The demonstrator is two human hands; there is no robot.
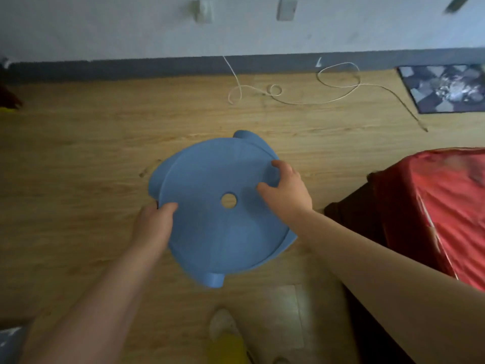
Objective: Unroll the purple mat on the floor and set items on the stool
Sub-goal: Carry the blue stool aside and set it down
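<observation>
A round blue plastic stool (217,232), seen from above, has a hole in the middle of its seat and stubby legs poking out at its edge. My left hand (154,224) grips the seat's left rim, thumb on top. My right hand (286,190) grips the right rim, thumb on the seat and fingers curled over the edge. The stool sits over the wooden floor (91,153); whether its legs touch the floor is hidden. No purple mat is in view.
A white cord (296,101) lies looped on the floor near the grey baseboard. A dark patterned mat (446,88) lies at the far right. A red cloth covers furniture (441,206) to the right. A yellow and white slipper (225,340) is below.
</observation>
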